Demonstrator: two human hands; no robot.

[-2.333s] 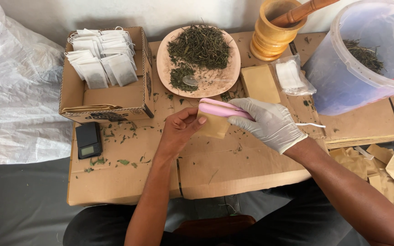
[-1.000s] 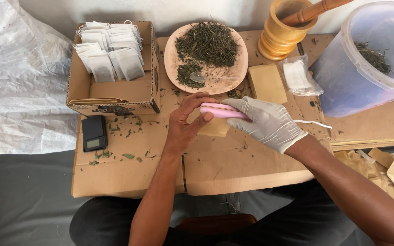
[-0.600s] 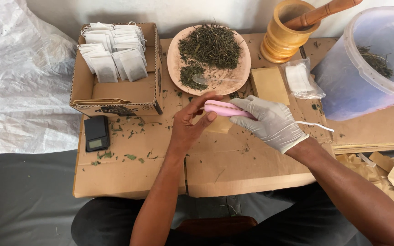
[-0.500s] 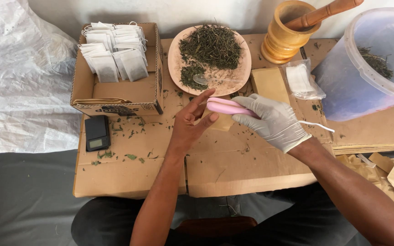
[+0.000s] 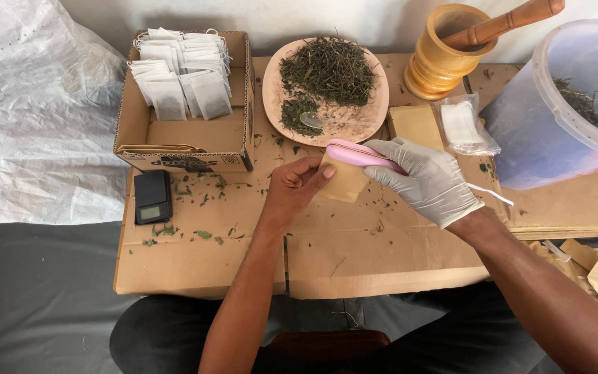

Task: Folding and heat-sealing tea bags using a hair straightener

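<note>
Surface: flattened cardboard serving as desk (image 5: 382,256), on a dark floor, with white plastic sheeting to the left.

Right hand (image 5: 427,181), gloved, is closed round a pink sealer (image 5: 361,155); the sealer's end sits on the top edge of a tan pouch (image 5: 344,181). Left hand (image 5: 299,190), bare, pinches the pouch's left side, thumb across its face. The pouch is held just above the cardboard, between the two hands, in front of the plate (image 5: 375,114).

Handling, judged: pouch is light, thin paper that creases easily and is not slippery; best held by a side edge, clear of the sealer. Sealer is stiff plastic, gripped along its body; a white cord (image 5: 489,194) trails from it past the wrist.

Around: the plate holds dried green herb. A box (image 5: 188,145) of white sachets stands to the left, with a small black scale (image 5: 152,197) below it. Wooden mortar (image 5: 444,59) with pestle stands behind, and a translucent bucket (image 5: 555,131) stands right. Herb flakes are scattered over the cardboard.
</note>
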